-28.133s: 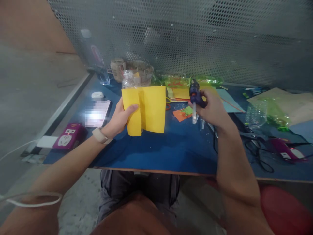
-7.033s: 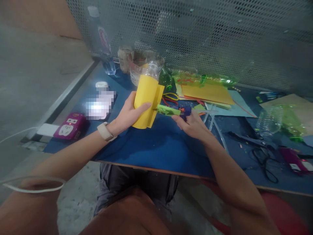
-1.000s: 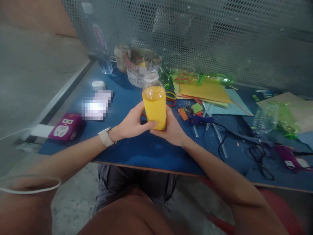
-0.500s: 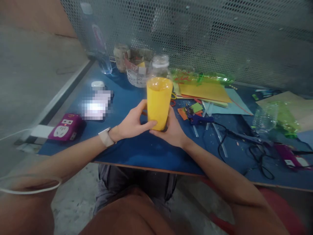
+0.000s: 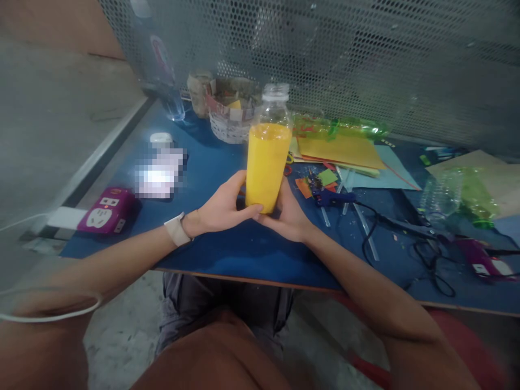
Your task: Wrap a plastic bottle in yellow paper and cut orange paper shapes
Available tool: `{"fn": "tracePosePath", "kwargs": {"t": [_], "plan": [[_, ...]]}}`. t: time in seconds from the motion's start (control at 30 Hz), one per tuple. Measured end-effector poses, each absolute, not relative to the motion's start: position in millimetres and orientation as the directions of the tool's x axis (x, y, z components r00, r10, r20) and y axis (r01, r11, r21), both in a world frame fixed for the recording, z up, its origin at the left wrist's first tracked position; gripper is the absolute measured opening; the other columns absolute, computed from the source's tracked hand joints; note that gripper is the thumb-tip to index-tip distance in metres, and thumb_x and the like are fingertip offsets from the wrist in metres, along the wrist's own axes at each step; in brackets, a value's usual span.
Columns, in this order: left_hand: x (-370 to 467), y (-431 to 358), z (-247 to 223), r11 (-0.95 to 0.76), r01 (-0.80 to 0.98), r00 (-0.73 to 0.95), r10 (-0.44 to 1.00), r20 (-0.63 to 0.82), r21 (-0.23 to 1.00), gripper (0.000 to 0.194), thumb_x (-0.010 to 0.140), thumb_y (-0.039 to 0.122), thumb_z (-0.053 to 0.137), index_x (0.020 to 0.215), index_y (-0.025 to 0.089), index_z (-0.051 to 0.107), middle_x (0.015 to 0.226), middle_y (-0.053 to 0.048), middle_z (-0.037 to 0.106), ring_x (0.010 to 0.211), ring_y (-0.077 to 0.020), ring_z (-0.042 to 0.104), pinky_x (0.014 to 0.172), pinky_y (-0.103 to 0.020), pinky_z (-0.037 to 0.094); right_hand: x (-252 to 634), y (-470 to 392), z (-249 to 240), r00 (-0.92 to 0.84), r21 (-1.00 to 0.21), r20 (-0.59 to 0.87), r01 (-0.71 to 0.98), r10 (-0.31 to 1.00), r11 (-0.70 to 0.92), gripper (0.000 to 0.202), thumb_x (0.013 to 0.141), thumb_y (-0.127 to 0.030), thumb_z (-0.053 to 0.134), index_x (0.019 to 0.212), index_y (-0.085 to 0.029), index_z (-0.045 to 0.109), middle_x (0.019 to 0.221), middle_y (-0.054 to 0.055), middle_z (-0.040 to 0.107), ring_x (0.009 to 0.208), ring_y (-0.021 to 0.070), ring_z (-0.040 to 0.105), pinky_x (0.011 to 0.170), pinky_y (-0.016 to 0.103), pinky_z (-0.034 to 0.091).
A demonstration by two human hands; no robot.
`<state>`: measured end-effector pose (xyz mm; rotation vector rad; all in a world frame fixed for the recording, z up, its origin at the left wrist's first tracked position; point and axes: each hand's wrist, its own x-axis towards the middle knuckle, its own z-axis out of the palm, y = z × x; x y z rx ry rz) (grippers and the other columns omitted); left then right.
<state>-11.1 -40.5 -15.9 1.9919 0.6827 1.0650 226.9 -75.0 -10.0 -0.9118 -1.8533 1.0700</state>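
A clear plastic bottle (image 5: 268,168) with yellow around or inside its lower part stands nearly upright between my two hands, leaning a little to the right at the top. My left hand (image 5: 222,205) grips its lower left side, the thumb across the front near the base. My right hand (image 5: 289,216) wraps the lower right side, and the two thumbs meet at the bottom front. The fingers behind the bottle are hidden. Whether its base touches the blue table (image 5: 227,252) I cannot tell.
Behind are a woven basket (image 5: 229,124) and a tall bottle (image 5: 173,103). To the right lie coloured paper sheets (image 5: 341,151), a blue glue gun (image 5: 333,197), clear sticks and black cables. A purple power socket (image 5: 108,211) sits at the left.
The bottle has tilted slightly, its neck moving to the right and up in the view. Both hands have stayed around its lower part.
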Motion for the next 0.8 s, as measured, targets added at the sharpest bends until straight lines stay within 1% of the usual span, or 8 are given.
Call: {"fn": "tracePosePath", "kwargs": {"t": [0.07, 0.2, 0.33, 0.43, 0.57, 0.67, 0.73, 0.8], "plan": [[-10, -41, -13, -0.562, 0.072, 0.465, 0.75, 0.471, 0.824, 0.071, 0.1, 0.058, 0.088, 0.157, 0.021, 0.064, 0.148, -0.019, 0.075, 0.128, -0.0369, 0.077, 0.108, -0.053, 0.068, 228, -74, -13, -0.455, -0.876, 0.283, 0.236, 0.844, 0.421, 0.119, 0.096, -0.069, 0.091, 0.188, -0.032, 0.024, 0.186, 0.019, 0.048, 0.17, 0.0434, 0.054, 0.138, 0.066, 0.051], [-13, -41, -6, -0.578, 0.077, 0.36, 0.776, 0.518, 0.812, 0.071, 0.098, 0.067, 0.089, 0.149, 0.022, 0.07, 0.143, -0.017, 0.079, 0.131, -0.0368, 0.077, 0.115, -0.053, 0.067, 231, -72, -17, -0.523, -0.83, 0.276, 0.293, 0.806, 0.474, 0.122, 0.097, -0.062, 0.091, 0.191, -0.033, 0.019, 0.189, 0.018, 0.045, 0.172, 0.0466, 0.05, 0.141, 0.07, 0.044], [-21, -34, 0, -0.604, 0.043, 0.25, 0.778, 0.577, 0.796, 0.072, 0.105, 0.077, 0.077, 0.151, 0.022, 0.065, 0.137, -0.015, 0.08, 0.118, -0.0302, 0.08, 0.097, -0.041, 0.07, 232, -72, -17, -0.526, -0.831, 0.269, 0.298, 0.807, 0.47, 0.122, 0.098, -0.063, 0.09, 0.192, -0.033, 0.019, 0.191, 0.017, 0.042, 0.173, 0.0476, 0.047, 0.143, 0.069, 0.04], [-24, -29, 3, -0.652, 0.041, 0.208, 0.746, 0.632, 0.757, 0.065, 0.109, 0.08, 0.068, 0.144, 0.026, 0.068, 0.129, -0.012, 0.079, 0.114, -0.0283, 0.08, 0.092, -0.039, 0.07, 231, -73, -17, -0.546, -0.845, 0.236, 0.293, 0.804, 0.447, 0.125, 0.095, -0.064, 0.093, 0.192, -0.033, 0.02, 0.189, 0.016, 0.046, 0.173, 0.0476, 0.047, 0.142, 0.068, 0.042], [-18, -33, 0, -0.619, 0.023, 0.284, 0.757, 0.588, 0.785, 0.057, 0.11, 0.071, 0.073, 0.148, 0.028, 0.065, 0.136, -0.012, 0.078, 0.116, -0.0281, 0.082, 0.093, -0.039, 0.071, 228, -77, -16, -0.493, -0.873, 0.28, 0.227, 0.824, 0.432, 0.119, 0.097, -0.062, 0.092, 0.19, -0.033, 0.024, 0.191, 0.016, 0.041, 0.175, 0.045, 0.044, 0.144, 0.067, 0.041], [-12, -39, -6, -0.594, 0.073, 0.389, 0.757, 0.526, 0.801, 0.062, 0.106, 0.063, 0.082, 0.151, 0.025, 0.064, 0.138, -0.013, 0.079, 0.115, -0.0286, 0.083, 0.093, -0.039, 0.071, 230, -76, -16, -0.454, -0.883, 0.302, 0.198, 0.838, 0.425, 0.11, 0.097, -0.059, 0.092, 0.185, -0.033, 0.032, 0.189, 0.016, 0.043, 0.174, 0.0435, 0.047, 0.144, 0.066, 0.04], [-10, -41, -8, -0.601, 0.102, 0.437, 0.743, 0.507, 0.793, 0.065, 0.104, 0.061, 0.085, 0.152, 0.023, 0.065, 0.135, -0.014, 0.08, 0.113, -0.0286, 0.083, 0.091, -0.039, 0.071, 232, -75, -16, -0.436, -0.898, 0.293, 0.181, 0.851, 0.401, 0.103, 0.097, -0.055, 0.094, 0.181, -0.033, 0.038, 0.183, 0.015, 0.052, 0.168, 0.0422, 0.055, 0.141, 0.065, 0.046], [-10, -42, -9, -0.603, 0.107, 0.46, 0.735, 0.498, 0.791, 0.066, 0.104, 0.059, 0.086, 0.154, 0.021, 0.064, 0.136, -0.015, 0.081, 0.112, -0.0285, 0.083, 0.091, -0.039, 0.071, 232, -75, -16, -0.423, -0.925, 0.264, 0.145, 0.867, 0.352, 0.098, 0.096, -0.053, 0.096, 0.176, -0.033, 0.044, 0.174, 0.015, 0.061, 0.157, 0.0408, 0.065, 0.133, 0.064, 0.057]]}}
